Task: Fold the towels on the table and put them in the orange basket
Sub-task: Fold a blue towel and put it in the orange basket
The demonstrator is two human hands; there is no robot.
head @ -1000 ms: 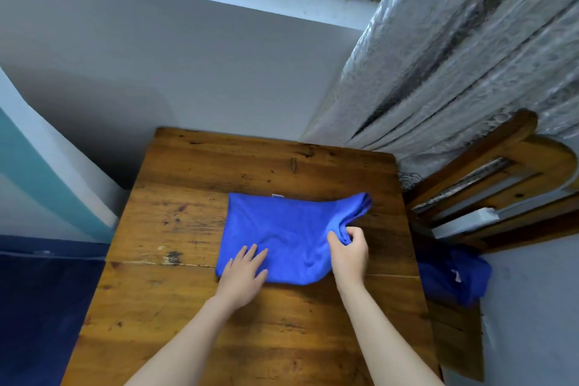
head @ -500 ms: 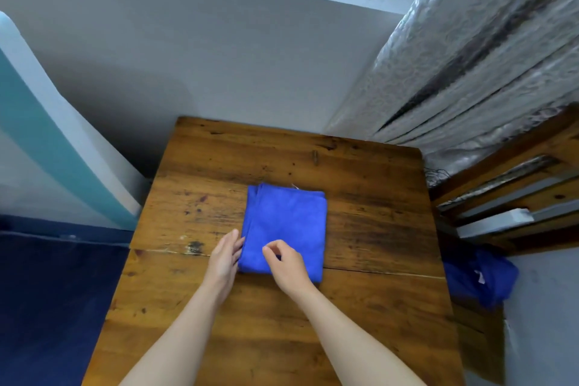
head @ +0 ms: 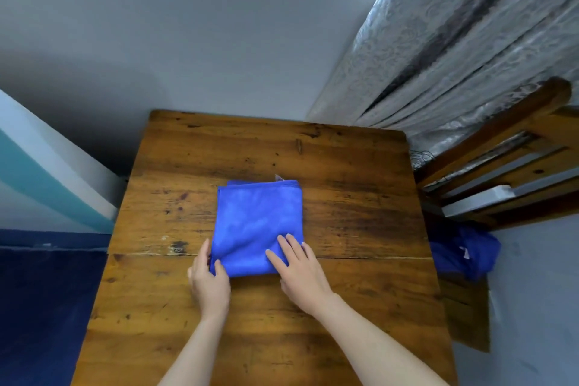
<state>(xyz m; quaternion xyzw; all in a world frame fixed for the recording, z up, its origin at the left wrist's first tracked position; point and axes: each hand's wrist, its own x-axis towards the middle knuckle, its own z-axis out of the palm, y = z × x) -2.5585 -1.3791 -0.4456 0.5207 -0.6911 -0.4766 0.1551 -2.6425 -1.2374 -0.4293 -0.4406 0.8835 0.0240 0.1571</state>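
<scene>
Wooden table [head: 344,166], worn, a seam running across its near half. One blue towel [head: 257,222] lies on it, middle to near side, already folded into a thick rectangle. Its far edge shows stacked layers and its near edge sits just past the seam.

Right hand [head: 297,269] lies flat on the near right part of the towel, fingers straight and slightly spread, pressing. Left hand [head: 208,283] is at the near left corner, thumb on top and fingers along the side edge. It reads as a pinch on that corner. A small pale tag [head: 279,178] pokes out at the far edge.

Handling, judged: soft, light, limp cloth. The layers will slide and splay if it is lifted by one corner. Better to take it along the two long sides, or with a palm under and a palm over, keeping the stack closed.

Around: grey patterned curtain [head: 454,56] at far right, hanging to the table's corner. Wooden chair [head: 501,172] close against the right side. A heap of blue cloth [head: 463,247] sits low beside the table's right edge, possibly more towels. The orange basket is not in view, so the carry direction cannot be told. Nothing on the tabletop blocks the lift.
</scene>
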